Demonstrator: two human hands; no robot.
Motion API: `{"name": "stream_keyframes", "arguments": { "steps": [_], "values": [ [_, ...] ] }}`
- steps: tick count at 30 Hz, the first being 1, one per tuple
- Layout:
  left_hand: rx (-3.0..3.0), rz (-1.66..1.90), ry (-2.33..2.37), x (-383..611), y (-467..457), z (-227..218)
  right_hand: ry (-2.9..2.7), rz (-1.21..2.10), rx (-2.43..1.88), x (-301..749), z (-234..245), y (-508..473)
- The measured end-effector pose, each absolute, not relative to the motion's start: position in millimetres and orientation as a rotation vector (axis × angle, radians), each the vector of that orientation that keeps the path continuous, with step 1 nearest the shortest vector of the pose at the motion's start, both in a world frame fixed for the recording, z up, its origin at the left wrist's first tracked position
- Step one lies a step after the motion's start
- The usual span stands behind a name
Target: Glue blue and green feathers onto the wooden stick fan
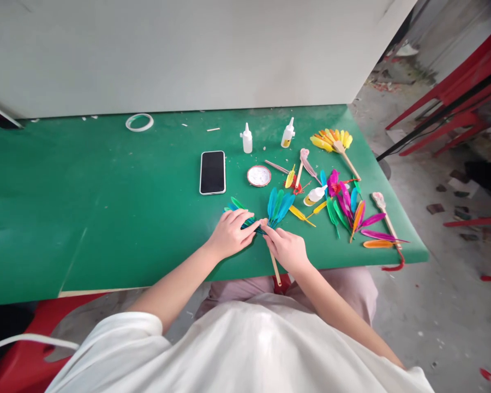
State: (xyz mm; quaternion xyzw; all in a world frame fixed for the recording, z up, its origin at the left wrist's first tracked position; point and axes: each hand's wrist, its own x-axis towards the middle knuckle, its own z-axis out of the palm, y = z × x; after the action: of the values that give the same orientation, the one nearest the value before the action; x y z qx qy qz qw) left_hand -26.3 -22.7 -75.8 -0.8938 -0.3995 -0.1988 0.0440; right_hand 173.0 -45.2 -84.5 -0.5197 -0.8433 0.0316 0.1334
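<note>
A fan of blue and green feathers (pixel 277 206) on a wooden stick (pixel 275 269) lies on the green table (pixel 106 207) near its front edge. My left hand (pixel 230 233) presses its closed fingers down on the left feathers of the fan. My right hand (pixel 285 248) pinches the fan where the feathers meet the stick, fingertips touching those of the left hand. The stick pokes out under my right hand, over the table edge.
Loose coloured feathers (pixel 352 210) lie to the right, beside a finished yellow feather fan (pixel 333 141). Glue bottles (pixel 247 138) stand at the back, one lies flat (pixel 314 195). A phone (pixel 212 172), a round lid (pixel 259 176) and a tape ring (pixel 139 122) are there too. Red chairs (pixel 462 103) stand at the right.
</note>
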Motion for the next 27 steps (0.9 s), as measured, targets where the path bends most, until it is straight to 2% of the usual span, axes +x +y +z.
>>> {"name": "stream_keyframes", "arguments": {
  "steps": [21,27],
  "values": [
    [-2.768,-0.663,-1.296,-19.8,-25.7,-79.0,-2.453,0.206,-1.524,173.1,-82.8,-44.8],
    [-2.814,-0.638,-1.248,-16.9,-30.6,-76.3,-2.13,0.491,-1.533,180.2,-82.4,-45.1]
  ]
}}
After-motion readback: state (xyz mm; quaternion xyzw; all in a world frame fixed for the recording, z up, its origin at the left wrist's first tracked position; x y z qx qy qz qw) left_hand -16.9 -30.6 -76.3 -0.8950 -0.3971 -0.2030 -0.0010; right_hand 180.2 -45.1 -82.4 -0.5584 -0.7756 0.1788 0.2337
